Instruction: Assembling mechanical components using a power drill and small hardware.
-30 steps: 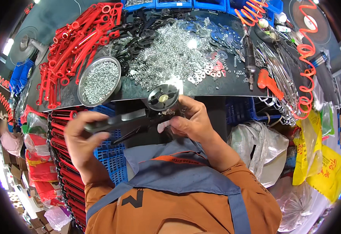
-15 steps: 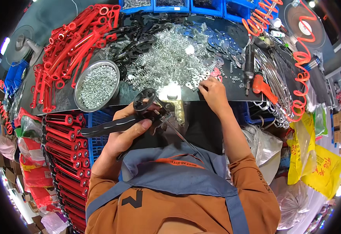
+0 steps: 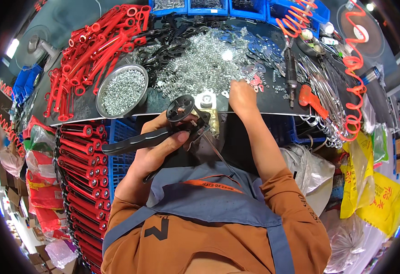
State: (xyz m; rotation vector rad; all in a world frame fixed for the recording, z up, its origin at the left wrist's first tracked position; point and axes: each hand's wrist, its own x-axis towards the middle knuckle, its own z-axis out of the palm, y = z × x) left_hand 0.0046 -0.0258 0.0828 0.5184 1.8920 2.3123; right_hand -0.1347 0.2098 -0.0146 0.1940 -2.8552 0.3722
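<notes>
My left hand (image 3: 156,148) is wrapped round a black-handled assembly (image 3: 138,140) held over my lap, just off the table's near edge. A round black disc with holes (image 3: 180,108) tops it, and a thin metal rod (image 3: 215,150) slants from it toward my apron. My right hand (image 3: 243,97) is at the near right border of a big heap of small silvery springs (image 3: 195,64). Its fingers are curled together, and whatever they pinch is hidden. Small red pieces (image 3: 257,82) lie beside that hand. A metal fixture (image 3: 205,99) sits at the table edge between my hands.
Left of the heap stand a steel bowl of small metal parts (image 3: 123,91) and piled red tubular parts (image 3: 95,50). On the right lie a black power driver (image 3: 291,77), an orange-red air tool (image 3: 313,101) and bent metal rods (image 3: 321,82). Blue bins (image 3: 209,10) line the back.
My right hand has drawn its fingers in and shifted slightly left at the heap's edge. The assembly in my left hand sits a little further right and higher in view; the whole view has shifted slightly.
</notes>
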